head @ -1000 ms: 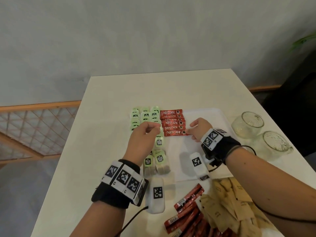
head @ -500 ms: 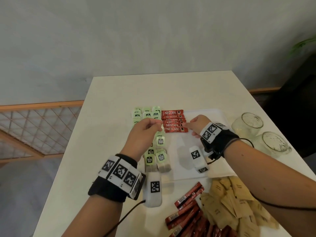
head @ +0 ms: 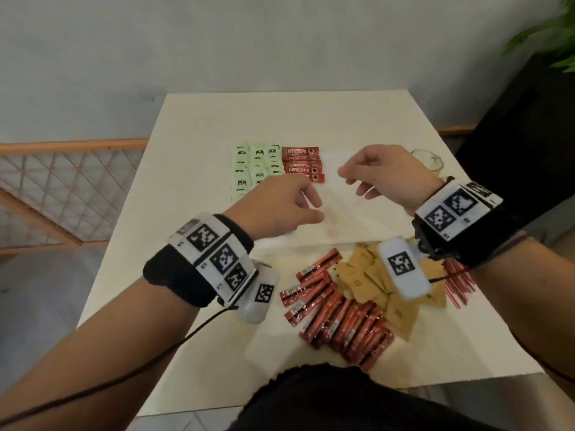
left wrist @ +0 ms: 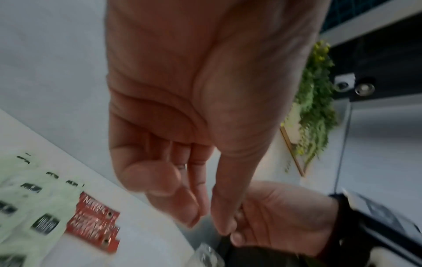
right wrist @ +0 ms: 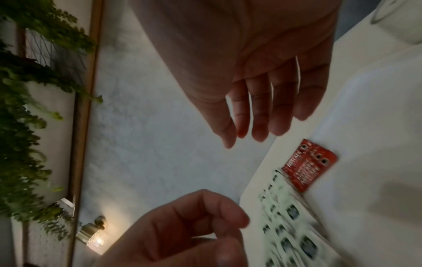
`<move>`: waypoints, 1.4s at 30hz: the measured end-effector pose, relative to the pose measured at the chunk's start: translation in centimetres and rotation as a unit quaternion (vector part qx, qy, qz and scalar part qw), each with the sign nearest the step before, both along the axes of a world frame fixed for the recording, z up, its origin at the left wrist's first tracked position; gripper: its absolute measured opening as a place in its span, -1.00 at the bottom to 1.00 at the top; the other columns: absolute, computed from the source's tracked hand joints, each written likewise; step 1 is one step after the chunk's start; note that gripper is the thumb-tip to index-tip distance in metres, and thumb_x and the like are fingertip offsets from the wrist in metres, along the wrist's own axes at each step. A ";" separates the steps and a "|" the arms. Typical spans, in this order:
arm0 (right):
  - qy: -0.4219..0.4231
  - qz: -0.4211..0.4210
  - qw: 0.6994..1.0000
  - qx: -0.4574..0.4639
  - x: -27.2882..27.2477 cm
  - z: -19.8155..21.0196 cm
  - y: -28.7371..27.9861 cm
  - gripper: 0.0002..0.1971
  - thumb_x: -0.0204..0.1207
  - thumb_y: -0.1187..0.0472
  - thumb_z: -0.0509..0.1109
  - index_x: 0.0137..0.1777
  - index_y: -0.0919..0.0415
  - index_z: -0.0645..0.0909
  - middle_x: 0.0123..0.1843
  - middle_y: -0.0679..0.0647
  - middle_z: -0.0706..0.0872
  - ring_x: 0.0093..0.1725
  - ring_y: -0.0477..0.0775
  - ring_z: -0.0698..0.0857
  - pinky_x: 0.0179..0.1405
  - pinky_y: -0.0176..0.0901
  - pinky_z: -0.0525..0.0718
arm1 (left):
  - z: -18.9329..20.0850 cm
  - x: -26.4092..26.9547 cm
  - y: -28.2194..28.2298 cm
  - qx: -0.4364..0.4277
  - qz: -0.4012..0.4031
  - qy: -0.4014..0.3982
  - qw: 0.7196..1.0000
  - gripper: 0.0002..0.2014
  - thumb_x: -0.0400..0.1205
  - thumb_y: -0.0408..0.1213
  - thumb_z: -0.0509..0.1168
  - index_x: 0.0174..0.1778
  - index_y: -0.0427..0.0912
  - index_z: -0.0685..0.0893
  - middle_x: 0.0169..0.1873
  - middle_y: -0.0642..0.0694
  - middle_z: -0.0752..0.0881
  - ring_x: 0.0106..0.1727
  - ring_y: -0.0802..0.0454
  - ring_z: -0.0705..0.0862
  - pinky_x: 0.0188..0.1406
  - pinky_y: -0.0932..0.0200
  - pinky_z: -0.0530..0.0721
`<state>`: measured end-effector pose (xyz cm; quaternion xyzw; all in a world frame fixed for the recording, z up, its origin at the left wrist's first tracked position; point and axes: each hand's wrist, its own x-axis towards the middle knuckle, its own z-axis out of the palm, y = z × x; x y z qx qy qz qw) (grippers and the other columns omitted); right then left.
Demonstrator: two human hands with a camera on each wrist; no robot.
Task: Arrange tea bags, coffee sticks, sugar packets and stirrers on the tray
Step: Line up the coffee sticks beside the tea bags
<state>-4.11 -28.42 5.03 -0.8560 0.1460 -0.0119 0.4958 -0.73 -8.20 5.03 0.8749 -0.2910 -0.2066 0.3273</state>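
Rows of green tea bags [head: 255, 169] lie along the left part of the white tray [head: 367, 219]. A short stack of red coffee sticks [head: 301, 163] sits beside them. My left hand [head: 314, 206] hovers over the tray near the tea bags, fingers loosely curled and holding nothing [left wrist: 205, 216]. My right hand [head: 351, 181] hangs above the tray's middle with relaxed, nearly straight fingers, empty [right wrist: 251, 130]. In front of the tray lie loose coffee sticks [head: 339, 318], brown sugar packets [head: 370, 281] and red stirrers [head: 459, 283].
A glass [head: 427, 160] stands right of the tray, partly behind my right wrist. The table [head: 202, 126] runs to a grey wall. A wooden lattice rail [head: 62, 188] is on the left and a dark cabinet [head: 522, 150] on the right.
Both hands have let go of the coffee sticks row, lifted off the tray and drawn back toward me. My head has tilted down, bringing the loose piles into view.
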 end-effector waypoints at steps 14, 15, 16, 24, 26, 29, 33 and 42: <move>0.141 0.160 0.972 -0.094 -13.6 -8.8 -1.3 -0.84 0.31 0.16 0.65 -0.15 0.01 0.75 -0.19 -0.06 0.76 -0.32 -0.29 0.63 -0.29 -0.44 0.54 | -8.9 -7.9 -0.2 0.270 -0.049 -0.147 0.950 -0.59 0.63 0.08 0.31 0.28 -0.08 0.50 0.18 -0.05 0.60 0.19 -0.08 0.61 0.02 -0.01 0.58; 0.155 0.169 0.969 -0.089 -14.1 -9.1 -1.4 -0.78 0.28 0.18 0.67 -0.11 -0.01 0.75 -0.15 -0.05 0.74 -0.32 -0.24 0.64 -0.31 -0.38 0.61 | -9.2 -8.0 -0.3 0.278 -0.041 -0.149 0.948 -0.54 0.62 0.10 0.32 0.31 -0.10 0.48 0.20 -0.07 0.58 0.21 -0.10 0.60 0.02 -0.01 0.57; 0.167 0.176 0.967 -0.081 -14.5 -9.4 -1.3 -0.72 0.24 0.20 0.68 -0.07 -0.04 0.74 -0.11 -0.03 0.73 -0.31 -0.17 0.66 -0.30 -0.27 0.70 | -9.4 -8.1 -0.4 0.284 -0.036 -0.145 0.947 -0.50 0.60 0.12 0.34 0.33 -0.11 0.47 0.22 -0.08 0.56 0.23 -0.11 0.58 0.02 -0.01 0.56; 0.159 0.206 0.945 -0.197 -14.9 -11.1 -0.9 -0.58 0.12 0.00 0.71 -0.06 -0.35 0.67 -0.06 -0.23 0.58 -0.07 -0.17 0.55 0.03 -0.07 0.61 | -10.2 -8.6 -1.4 0.286 -0.035 -0.122 0.950 -0.54 0.62 0.03 0.36 0.33 -0.14 0.47 0.19 -0.12 0.61 0.16 -0.12 0.66 -0.01 0.04 0.56; 0.152 0.197 0.949 -0.192 -14.8 -11.3 -1.0 -0.64 0.14 -0.01 0.71 -0.09 -0.33 0.70 -0.06 -0.18 0.62 -0.12 -0.15 0.57 0.03 -0.01 0.65 | -9.9 -8.5 -1.6 0.289 -0.028 -0.109 0.951 -0.58 0.64 -0.01 0.35 0.30 -0.15 0.49 0.15 -0.12 0.64 0.13 -0.12 0.68 -0.04 0.07 0.56; 0.133 0.180 0.957 -0.184 -14.7 -11.4 -0.9 -0.74 0.20 -0.05 0.67 -0.13 -0.30 0.74 -0.07 -0.18 0.65 -0.16 -0.16 0.63 0.02 0.00 0.70 | -9.7 -7.9 -1.7 0.293 -0.021 -0.080 0.952 -0.75 0.61 -0.09 0.38 0.07 -0.18 0.62 -0.02 -0.15 0.71 0.04 -0.15 0.72 -0.16 0.09 0.56; 0.118 0.174 0.963 -0.167 -14.4 -11.4 -1.1 -0.83 0.26 -0.08 0.63 -0.16 -0.32 0.77 -0.21 -0.22 0.68 -0.20 -0.14 0.67 -0.09 -0.18 0.67 | -9.9 -7.0 -1.3 0.290 -0.025 -0.041 0.956 -0.75 0.58 -0.12 0.37 -0.34 -0.15 0.58 -0.35 -0.09 0.62 -0.16 -0.11 0.68 -0.33 0.16 0.48; 0.091 0.179 0.977 -0.067 -12.9 -10.4 -1.5 -0.90 0.43 0.09 0.55 -0.06 -0.03 0.83 -0.20 -0.16 0.82 -0.30 -0.35 0.66 -0.27 -0.53 0.52 | -7.6 -5.2 0.3 0.151 -0.035 -0.003 0.988 -0.83 0.74 -0.22 0.17 -0.08 -0.24 0.47 -0.20 -0.08 0.61 -0.20 0.00 0.58 -0.33 0.19 0.46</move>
